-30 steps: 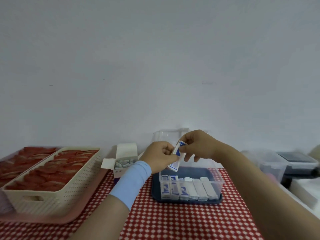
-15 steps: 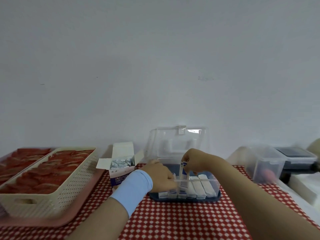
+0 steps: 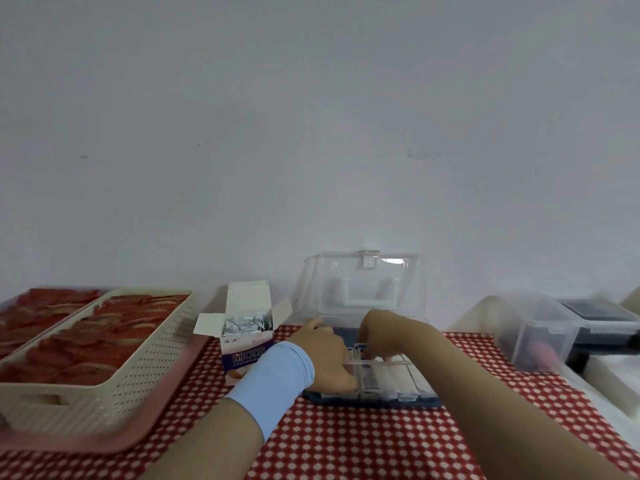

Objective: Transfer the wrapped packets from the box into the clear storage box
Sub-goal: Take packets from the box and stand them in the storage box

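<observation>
Since the right hand (image 3: 384, 336) has its fingers curled down among the wrapped packets (image 3: 388, 379) standing on end in the clear storage box (image 3: 398, 364), at the left end of their row, whether it pinches one or only presses on the tops cannot be told; left hand (image 3: 325, 362) cupped on the box's left end, fingers round the near corner, holding it steady; cardboard box (image 3: 247, 341) just left of that wrist, flaps open, more packets at its mouth. Hazards, as judged: packets on end probably lean easily, so fingers lifted out carelessly could drag a neighbour up or topple the row; a packet may catch on the front rim and crease; the lid (image 3: 363, 285) stands upright close behind the right knuckles, and a knock might swing it forward; the blue sleeve (image 3: 273, 379) lies near the carton, and a sweep back for more could clip a flap and tip it. Room: red checked cloth (image 3: 346, 445) open in front; wall close behind the lid; cream basket (image 3: 104, 375) near the carton's left flap; clear tub (image 3: 533, 330) well apart on the right.
</observation>
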`<action>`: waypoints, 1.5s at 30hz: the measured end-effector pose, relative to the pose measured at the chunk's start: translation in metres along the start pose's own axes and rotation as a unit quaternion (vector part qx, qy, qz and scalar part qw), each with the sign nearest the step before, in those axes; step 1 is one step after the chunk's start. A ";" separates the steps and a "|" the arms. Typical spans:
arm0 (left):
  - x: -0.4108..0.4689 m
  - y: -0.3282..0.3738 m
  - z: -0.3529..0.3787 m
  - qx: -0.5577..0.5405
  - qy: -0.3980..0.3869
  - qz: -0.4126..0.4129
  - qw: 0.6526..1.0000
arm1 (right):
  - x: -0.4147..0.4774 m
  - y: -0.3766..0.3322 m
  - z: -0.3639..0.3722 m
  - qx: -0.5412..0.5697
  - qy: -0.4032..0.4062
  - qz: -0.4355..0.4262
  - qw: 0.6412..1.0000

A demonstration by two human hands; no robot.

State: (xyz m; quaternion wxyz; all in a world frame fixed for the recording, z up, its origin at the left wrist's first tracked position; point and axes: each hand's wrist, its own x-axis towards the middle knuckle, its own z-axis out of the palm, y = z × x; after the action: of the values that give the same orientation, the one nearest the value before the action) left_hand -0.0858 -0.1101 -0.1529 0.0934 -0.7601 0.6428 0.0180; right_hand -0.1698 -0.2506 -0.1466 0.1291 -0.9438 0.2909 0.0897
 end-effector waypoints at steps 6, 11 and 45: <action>-0.002 0.001 -0.002 -0.012 -0.006 -0.003 1.000 | 0.003 -0.004 0.007 -0.059 0.050 0.026 0.997; -0.010 0.001 -0.012 -0.063 0.038 -0.001 0.997 | -0.002 -0.008 -0.001 -0.043 0.052 0.038 0.997; 0.002 0.020 -0.009 -0.057 -0.012 -0.012 0.998 | -0.007 0.016 0.004 -0.010 0.017 0.056 0.998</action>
State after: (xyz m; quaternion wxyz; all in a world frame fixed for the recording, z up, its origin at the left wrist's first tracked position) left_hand -0.1057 -0.1171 -0.1464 0.0585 -0.7713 0.6307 0.0627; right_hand -0.1846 -0.2584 -0.1514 0.1099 -0.9285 0.3448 0.0835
